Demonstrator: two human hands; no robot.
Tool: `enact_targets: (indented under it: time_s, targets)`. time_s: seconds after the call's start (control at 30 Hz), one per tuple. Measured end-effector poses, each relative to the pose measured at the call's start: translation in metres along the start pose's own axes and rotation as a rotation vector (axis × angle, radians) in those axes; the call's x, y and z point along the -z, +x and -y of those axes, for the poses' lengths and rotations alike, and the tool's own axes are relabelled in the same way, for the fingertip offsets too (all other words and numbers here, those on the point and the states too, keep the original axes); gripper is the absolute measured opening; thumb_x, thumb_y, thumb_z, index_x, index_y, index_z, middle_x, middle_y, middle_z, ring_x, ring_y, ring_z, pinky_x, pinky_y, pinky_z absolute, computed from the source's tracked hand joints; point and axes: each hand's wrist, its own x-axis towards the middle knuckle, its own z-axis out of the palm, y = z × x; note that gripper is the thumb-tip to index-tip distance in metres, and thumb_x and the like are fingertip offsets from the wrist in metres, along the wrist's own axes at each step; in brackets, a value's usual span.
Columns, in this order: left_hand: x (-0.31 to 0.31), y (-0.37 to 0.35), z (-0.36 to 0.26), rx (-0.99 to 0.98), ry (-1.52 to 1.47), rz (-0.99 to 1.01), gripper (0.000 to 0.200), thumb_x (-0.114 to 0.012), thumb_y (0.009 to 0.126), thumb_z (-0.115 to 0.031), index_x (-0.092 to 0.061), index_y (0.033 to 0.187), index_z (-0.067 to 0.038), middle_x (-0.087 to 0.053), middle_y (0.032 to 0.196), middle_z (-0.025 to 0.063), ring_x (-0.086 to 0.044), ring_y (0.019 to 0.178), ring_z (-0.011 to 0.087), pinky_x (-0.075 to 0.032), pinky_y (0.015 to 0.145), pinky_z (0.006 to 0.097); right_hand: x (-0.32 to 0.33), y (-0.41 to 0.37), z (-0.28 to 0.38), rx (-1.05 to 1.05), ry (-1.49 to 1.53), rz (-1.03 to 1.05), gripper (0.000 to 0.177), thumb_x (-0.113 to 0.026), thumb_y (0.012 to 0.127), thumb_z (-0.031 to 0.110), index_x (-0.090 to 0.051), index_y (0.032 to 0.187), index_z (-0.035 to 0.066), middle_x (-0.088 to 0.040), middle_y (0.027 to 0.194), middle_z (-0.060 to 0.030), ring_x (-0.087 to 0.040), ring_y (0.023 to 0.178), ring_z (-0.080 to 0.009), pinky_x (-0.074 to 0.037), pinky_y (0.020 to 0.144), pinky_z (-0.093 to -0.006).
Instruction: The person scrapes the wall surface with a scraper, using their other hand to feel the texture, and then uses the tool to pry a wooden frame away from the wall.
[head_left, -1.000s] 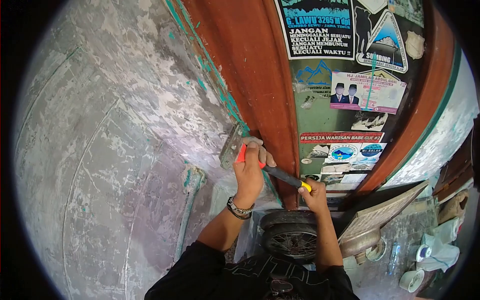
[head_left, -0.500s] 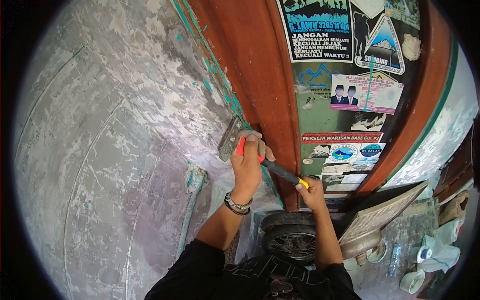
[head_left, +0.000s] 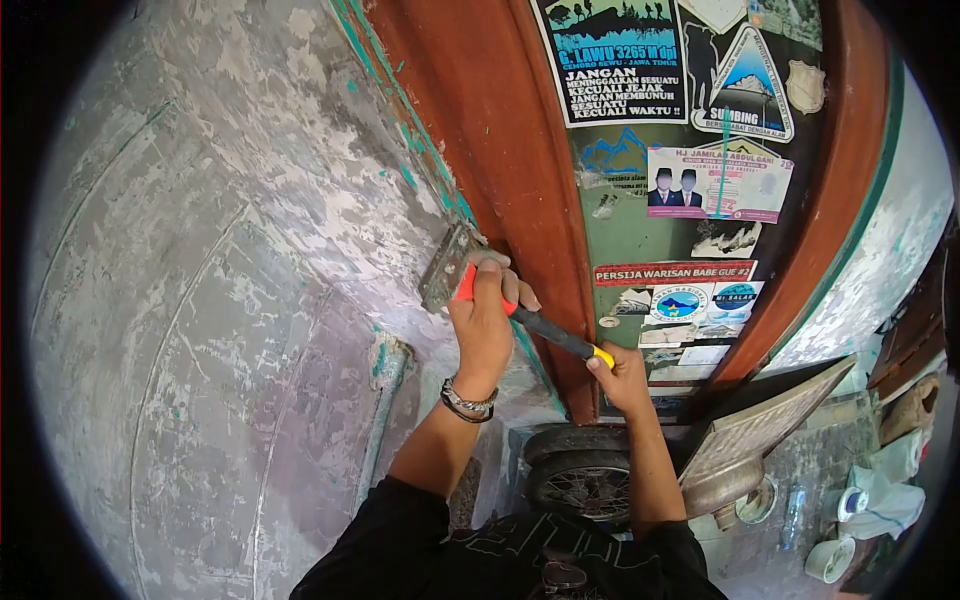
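A long-handled scraper (head_left: 550, 332) with a wide, paint-smeared metal blade, a red collar, a black shaft and a yellow end slants across the middle of the view. My left hand (head_left: 484, 325) is closed around its red part just behind the blade. My right hand (head_left: 622, 378) grips the yellow end, lower and to the right. The blade lies against the patchy, peeling wall (head_left: 330, 190), beside the reddish-brown door frame (head_left: 500, 130). Flaking teal paint (head_left: 422, 152) lines the joint between wall and frame. The blade's contact edge is hard to make out.
Right of the frame is a green door panel (head_left: 630, 235) covered with stickers. Below stands a spoked wheel (head_left: 582, 485). A leaning board (head_left: 765, 430), a tape roll (head_left: 829, 560) and plastic bags (head_left: 890, 500) are at lower right. A pipe (head_left: 380, 420) runs down the wall.
The scraper blade and my left hand have shifted a little up and left along the wall. Both hands keep their hold. The view has tilted slightly.
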Motion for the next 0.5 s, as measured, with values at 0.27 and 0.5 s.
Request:
enact_targets:
  time_s: [0.27, 0.5]
  targets:
    - [-0.002, 0.009, -0.009, -0.023, -0.038, 0.014, 0.017, -0.045, 0.097, -0.016, -0.052, 0.092, -0.001, -0.042, 0.063, 0.0023, -0.046, 0.053, 0.0157, -0.048, 0.052, 0.0346, 0.002, 0.01, 0.008, 0.032, -0.035, -0.014, 0.041, -0.068, 0.082, 0.037, -0.054, 0.067, 0.002, -0.049, 0.055, -0.0151, -0.049, 0.049, -0.0289, -0.039, 0.05, -0.0378]
    - [0.003, 0.005, -0.009, 0.017, 0.01, 0.037, 0.02, -0.042, 0.1, -0.017, -0.05, 0.094, 0.0, -0.044, 0.064, 0.004, -0.05, 0.053, 0.017, -0.049, 0.055, 0.0331, -0.006, -0.005, 0.011, 0.024, -0.026, -0.006, 0.039, -0.068, 0.082, 0.037, -0.058, 0.071, 0.001, -0.05, 0.055, -0.0164, -0.049, 0.049, -0.0277, -0.039, 0.05, -0.0372]
